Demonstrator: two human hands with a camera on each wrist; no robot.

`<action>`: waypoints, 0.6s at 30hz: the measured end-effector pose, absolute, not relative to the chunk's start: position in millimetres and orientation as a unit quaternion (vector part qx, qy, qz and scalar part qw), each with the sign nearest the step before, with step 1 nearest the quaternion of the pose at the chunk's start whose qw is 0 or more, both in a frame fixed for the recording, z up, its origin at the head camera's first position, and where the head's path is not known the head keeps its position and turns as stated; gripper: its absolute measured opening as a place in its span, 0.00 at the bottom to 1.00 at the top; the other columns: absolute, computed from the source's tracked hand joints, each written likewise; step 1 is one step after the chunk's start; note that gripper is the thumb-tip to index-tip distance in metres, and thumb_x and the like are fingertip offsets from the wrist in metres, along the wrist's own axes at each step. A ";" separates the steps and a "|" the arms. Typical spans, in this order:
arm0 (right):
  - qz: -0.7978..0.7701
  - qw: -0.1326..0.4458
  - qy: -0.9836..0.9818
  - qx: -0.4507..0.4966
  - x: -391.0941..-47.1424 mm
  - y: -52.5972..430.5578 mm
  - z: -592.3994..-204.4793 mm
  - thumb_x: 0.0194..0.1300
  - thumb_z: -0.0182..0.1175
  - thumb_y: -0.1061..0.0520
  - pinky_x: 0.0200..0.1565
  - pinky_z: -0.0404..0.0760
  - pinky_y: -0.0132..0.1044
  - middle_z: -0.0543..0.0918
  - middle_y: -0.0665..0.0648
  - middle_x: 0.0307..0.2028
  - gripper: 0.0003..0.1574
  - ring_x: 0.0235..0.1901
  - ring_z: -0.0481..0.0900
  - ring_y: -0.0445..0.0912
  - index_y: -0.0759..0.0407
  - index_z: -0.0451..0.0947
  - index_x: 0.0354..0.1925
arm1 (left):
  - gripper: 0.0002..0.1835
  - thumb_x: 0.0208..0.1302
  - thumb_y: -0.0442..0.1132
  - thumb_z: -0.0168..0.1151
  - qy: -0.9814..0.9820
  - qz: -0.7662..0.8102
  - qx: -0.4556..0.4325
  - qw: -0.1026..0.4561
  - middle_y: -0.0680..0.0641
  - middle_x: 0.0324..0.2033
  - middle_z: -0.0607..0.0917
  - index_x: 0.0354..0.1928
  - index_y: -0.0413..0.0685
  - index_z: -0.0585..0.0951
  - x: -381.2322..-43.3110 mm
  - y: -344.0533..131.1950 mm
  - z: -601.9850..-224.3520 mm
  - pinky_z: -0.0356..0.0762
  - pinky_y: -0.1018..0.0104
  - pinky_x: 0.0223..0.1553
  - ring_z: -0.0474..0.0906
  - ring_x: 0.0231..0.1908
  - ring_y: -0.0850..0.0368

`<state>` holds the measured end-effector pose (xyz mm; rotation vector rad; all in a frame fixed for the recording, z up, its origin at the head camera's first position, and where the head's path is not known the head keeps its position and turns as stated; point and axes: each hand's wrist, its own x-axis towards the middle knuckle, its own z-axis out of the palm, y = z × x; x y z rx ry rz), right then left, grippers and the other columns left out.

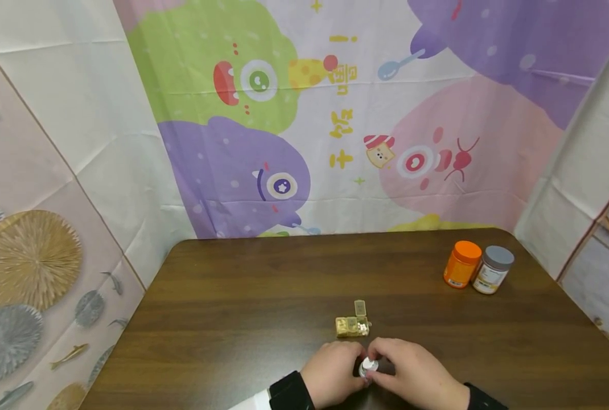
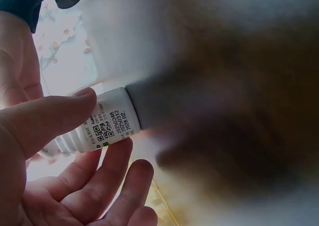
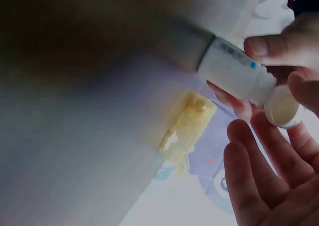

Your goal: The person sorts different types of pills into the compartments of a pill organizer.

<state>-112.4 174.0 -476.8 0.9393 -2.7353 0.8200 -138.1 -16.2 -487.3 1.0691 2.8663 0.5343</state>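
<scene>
Near the front of the table, my left hand (image 1: pixel 332 369) grips a small white pill bottle (image 2: pixel 117 118) with printed label text and a code on its side. My right hand (image 1: pixel 418 370) pinches a white cap (image 3: pixel 282 108) at the bottle's mouth. The cap is tilted and its hollow inner side faces the right wrist camera. Just beyond the hands lies a translucent yellow pill box (image 1: pixel 352 326). Its right-hand lid (image 1: pixel 360 308) stands up, and white pieces show in that compartment. What the bottle contains is hidden.
An orange jar (image 1: pixel 462 264) and a grey-lidded white jar (image 1: pixel 492 270) stand side by side at the table's back right. The brown wooden table (image 1: pixel 243 296) ends at a cartoon-printed curtain (image 1: pixel 335 188) behind it. Patterned cloth hangs at both sides.
</scene>
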 end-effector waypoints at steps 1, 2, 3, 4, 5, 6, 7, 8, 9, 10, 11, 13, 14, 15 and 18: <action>0.269 0.078 -0.905 0.319 -112.2 172.7 -477.7 0.56 0.71 0.49 0.31 0.77 0.32 0.77 0.38 0.31 0.13 0.29 0.74 0.36 0.43 0.75 0.36 | 0.12 0.53 0.52 0.72 0.923 0.170 0.344 0.017 0.62 0.27 0.82 0.35 0.57 0.82 -138.3 -16.1 -487.5 0.75 0.67 0.34 0.73 0.30 0.71; 0.264 0.087 -0.904 0.325 -112.1 171.5 -478.4 0.56 0.71 0.49 0.31 0.76 0.31 0.77 0.38 0.31 0.13 0.29 0.73 0.36 0.43 0.75 0.35 | 0.12 0.53 0.52 0.71 0.924 0.169 0.343 0.016 0.62 0.28 0.82 0.35 0.57 0.82 -138.4 -16.1 -487.9 0.75 0.67 0.35 0.74 0.30 0.71; 0.260 0.096 -0.902 0.332 -112.1 170.6 -478.9 0.56 0.71 0.50 0.31 0.76 0.31 0.77 0.39 0.31 0.13 0.29 0.73 0.36 0.44 0.75 0.35 | 0.13 0.54 0.53 0.71 0.925 0.168 0.341 0.016 0.61 0.29 0.83 0.35 0.56 0.82 -138.5 -16.0 -488.1 0.75 0.66 0.36 0.74 0.31 0.70; 0.253 0.107 -0.899 0.340 -111.8 170.0 -479.5 0.55 0.71 0.50 0.31 0.75 0.30 0.77 0.39 0.31 0.13 0.29 0.73 0.36 0.44 0.75 0.34 | 0.13 0.54 0.53 0.71 0.925 0.167 0.340 0.017 0.61 0.29 0.83 0.36 0.56 0.82 -138.4 -15.9 -488.2 0.76 0.66 0.37 0.75 0.32 0.70; 0.245 0.118 -0.897 0.348 -111.7 169.5 -480.0 0.55 0.71 0.51 0.31 0.75 0.30 0.76 0.39 0.30 0.13 0.29 0.72 0.35 0.45 0.75 0.34 | 0.13 0.54 0.54 0.71 0.926 0.167 0.338 0.019 0.60 0.30 0.83 0.36 0.56 0.82 -138.3 -15.9 -488.3 0.76 0.66 0.37 0.75 0.32 0.69; 0.238 0.128 -0.895 0.355 -111.7 169.0 -480.5 0.54 0.72 0.51 0.30 0.75 0.30 0.76 0.39 0.30 0.13 0.29 0.72 0.35 0.45 0.75 0.34 | 0.14 0.54 0.54 0.71 0.927 0.166 0.336 0.021 0.60 0.30 0.84 0.36 0.55 0.82 -138.2 -15.8 -488.3 0.76 0.66 0.38 0.75 0.32 0.69; 0.230 0.138 -0.893 0.362 -111.8 168.5 -480.9 0.54 0.72 0.51 0.30 0.75 0.30 0.75 0.38 0.30 0.13 0.29 0.71 0.34 0.45 0.75 0.33 | 0.14 0.53 0.53 0.71 0.928 0.167 0.332 0.023 0.59 0.30 0.84 0.36 0.55 0.82 -138.1 -15.7 -488.2 0.76 0.65 0.38 0.76 0.33 0.68; 0.222 0.147 -0.891 0.369 -111.9 168.2 -481.4 0.53 0.72 0.51 0.30 0.74 0.29 0.74 0.38 0.29 0.14 0.29 0.70 0.34 0.45 0.75 0.33 | 0.14 0.53 0.53 0.71 0.929 0.168 0.329 0.027 0.59 0.31 0.84 0.36 0.55 0.82 -138.0 -15.8 -487.9 0.76 0.65 0.38 0.76 0.34 0.68; 0.216 0.154 -0.888 0.376 -112.3 167.9 -481.9 0.53 0.72 0.51 0.30 0.74 0.29 0.74 0.38 0.29 0.14 0.29 0.70 0.33 0.46 0.75 0.33 | 0.15 0.52 0.53 0.72 0.930 0.168 0.327 0.029 0.59 0.31 0.84 0.37 0.55 0.82 -138.0 -15.9 -487.5 0.76 0.64 0.39 0.76 0.34 0.67; 0.208 0.160 -0.886 0.382 -112.7 167.6 -482.2 0.53 0.72 0.51 0.29 0.74 0.29 0.73 0.38 0.29 0.14 0.29 0.69 0.33 0.46 0.74 0.32 | 0.15 0.52 0.53 0.72 0.930 0.169 0.325 0.031 0.59 0.31 0.84 0.37 0.55 0.82 -137.9 -16.0 -487.1 0.76 0.64 0.39 0.76 0.35 0.67; 0.203 0.163 -0.885 0.387 -113.2 167.3 -482.6 0.53 0.72 0.51 0.29 0.73 0.28 0.72 0.38 0.29 0.14 0.29 0.69 0.33 0.46 0.74 0.32 | 0.15 0.51 0.53 0.72 0.931 0.169 0.323 0.034 0.59 0.31 0.84 0.37 0.55 0.82 -138.0 -16.3 -486.7 0.76 0.64 0.39 0.76 0.35 0.67; 0.197 0.162 -0.883 0.394 -113.9 167.1 -482.9 0.53 0.72 0.51 0.29 0.73 0.28 0.72 0.38 0.29 0.15 0.29 0.68 0.33 0.46 0.74 0.33 | 0.15 0.51 0.53 0.72 0.931 0.171 0.321 0.038 0.59 0.31 0.84 0.37 0.55 0.82 -138.1 -16.7 -486.0 0.76 0.64 0.39 0.76 0.35 0.66; 0.194 0.161 -0.883 0.396 -114.4 167.2 -483.0 0.53 0.72 0.51 0.29 0.73 0.28 0.73 0.38 0.29 0.14 0.29 0.69 0.33 0.47 0.75 0.33 | 0.15 0.51 0.53 0.72 0.930 0.172 0.321 0.041 0.59 0.31 0.84 0.37 0.55 0.82 -138.3 -16.8 -485.8 0.76 0.64 0.39 0.76 0.34 0.67; 0.192 0.160 -0.882 0.399 -114.9 167.3 -483.1 0.53 0.72 0.51 0.29 0.74 0.29 0.73 0.38 0.29 0.14 0.30 0.69 0.33 0.47 0.75 0.34 | 0.15 0.51 0.53 0.73 0.930 0.173 0.322 0.043 0.59 0.31 0.84 0.36 0.55 0.82 -138.6 -16.9 -485.7 0.76 0.64 0.39 0.76 0.34 0.67; 0.185 0.163 -0.878 0.411 -116.1 167.9 -483.0 0.53 0.72 0.51 0.30 0.75 0.30 0.75 0.38 0.30 0.13 0.30 0.71 0.33 0.47 0.77 0.35 | 0.15 0.50 0.52 0.73 0.928 0.180 0.322 0.046 0.60 0.30 0.83 0.36 0.55 0.82 -139.4 -17.0 -486.0 0.75 0.65 0.37 0.75 0.32 0.68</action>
